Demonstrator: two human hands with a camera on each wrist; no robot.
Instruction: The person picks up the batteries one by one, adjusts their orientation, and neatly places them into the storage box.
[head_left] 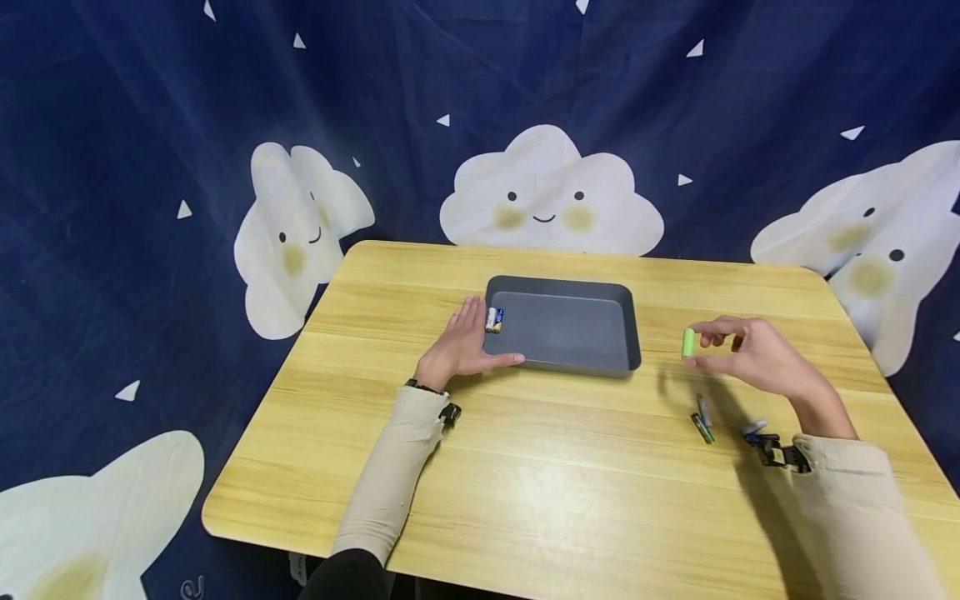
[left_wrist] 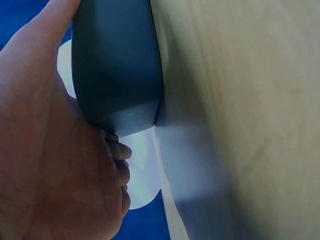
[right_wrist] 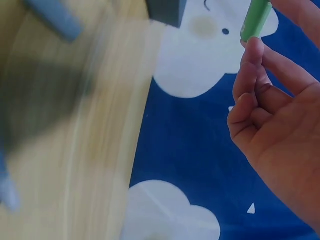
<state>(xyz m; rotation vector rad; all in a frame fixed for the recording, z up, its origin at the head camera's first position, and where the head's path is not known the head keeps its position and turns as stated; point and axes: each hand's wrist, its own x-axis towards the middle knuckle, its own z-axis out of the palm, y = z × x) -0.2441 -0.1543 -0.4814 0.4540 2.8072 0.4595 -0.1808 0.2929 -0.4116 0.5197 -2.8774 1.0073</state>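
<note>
Slim, smooth green cylinder point(head_left: 688, 342), possibly a battery, pinched in right grip point(head_left: 759, 357), left grip point(head_left: 465, 342) outstretched against tray point(head_left: 564, 329)

Tray point(head_left: 562, 329) matt, smooth; tabletop point(head_left: 555, 475) wood-grained, softly glossy; green cylinder point(head_left: 688, 342) smooth; backdrop point(head_left: 390, 75) creased cloth.

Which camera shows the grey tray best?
The head view: it shows nearly the whole grey tray, inside and rim. The left wrist view shows only part of its outer side, close up; the right wrist view catches just a corner at the top edge.
</note>
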